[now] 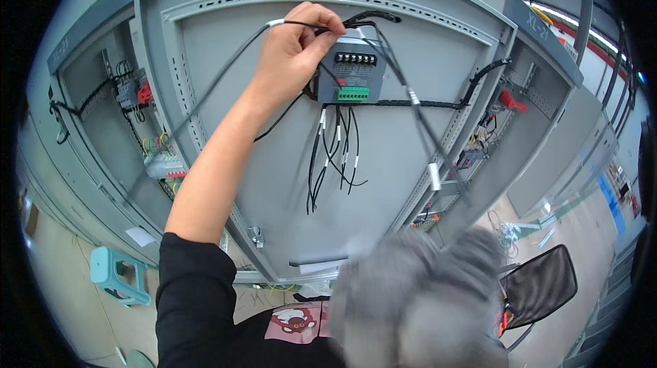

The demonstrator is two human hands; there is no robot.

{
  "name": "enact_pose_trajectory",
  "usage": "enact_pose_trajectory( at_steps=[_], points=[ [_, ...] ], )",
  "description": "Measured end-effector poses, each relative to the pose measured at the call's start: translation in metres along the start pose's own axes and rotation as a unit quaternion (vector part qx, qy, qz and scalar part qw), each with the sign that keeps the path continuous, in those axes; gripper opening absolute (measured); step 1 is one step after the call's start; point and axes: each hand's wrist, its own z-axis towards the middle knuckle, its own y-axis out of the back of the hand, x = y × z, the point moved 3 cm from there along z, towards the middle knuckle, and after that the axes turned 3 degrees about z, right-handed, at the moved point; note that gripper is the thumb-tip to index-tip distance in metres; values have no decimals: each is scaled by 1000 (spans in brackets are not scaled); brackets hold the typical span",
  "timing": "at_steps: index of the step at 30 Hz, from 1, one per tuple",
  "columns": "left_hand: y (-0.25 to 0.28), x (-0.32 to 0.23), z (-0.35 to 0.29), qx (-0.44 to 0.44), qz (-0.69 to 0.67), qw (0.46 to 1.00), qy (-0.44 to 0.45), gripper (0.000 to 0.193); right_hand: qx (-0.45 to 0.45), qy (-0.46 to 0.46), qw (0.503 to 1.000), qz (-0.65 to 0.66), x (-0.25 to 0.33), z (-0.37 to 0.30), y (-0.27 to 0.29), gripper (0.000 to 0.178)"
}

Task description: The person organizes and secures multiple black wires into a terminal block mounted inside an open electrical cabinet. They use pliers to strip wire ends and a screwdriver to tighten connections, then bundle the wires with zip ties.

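Note:
My left hand (301,43) is raised in front of the open cabinet door (274,183), thumb and fingers pinched on a black wire (239,53). That wire carries a white sleeve and droops to the left of my hand. Just right of my fingers is a grey device (350,74) with a black terminal strip (355,59) and a green terminal block (353,94). More black wires (400,74) with white sleeves arch over it and trail down to the right, blurred. Below hang several loose black wires (340,146). My right hand is not in view.
A large blurred grey shape (417,299), which I cannot make out, covers the lower middle. Wired cabinet interiors flank the door, with a red switch handle (512,101) on the right. A teal stool (118,273) stands at left, a black mesh chair (540,286) at right.

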Motion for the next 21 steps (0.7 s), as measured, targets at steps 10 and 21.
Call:
enact_pose_trajectory(
  at_steps=[10,21],
  points=[
    [1,2,2,-1,-34,999,6,8,134,6,988,-81,17,39,-15,17],
    [6,4,-2,-15,-43,997,58,10,125,-26,991,39,6,39,-15,18]
  ],
)
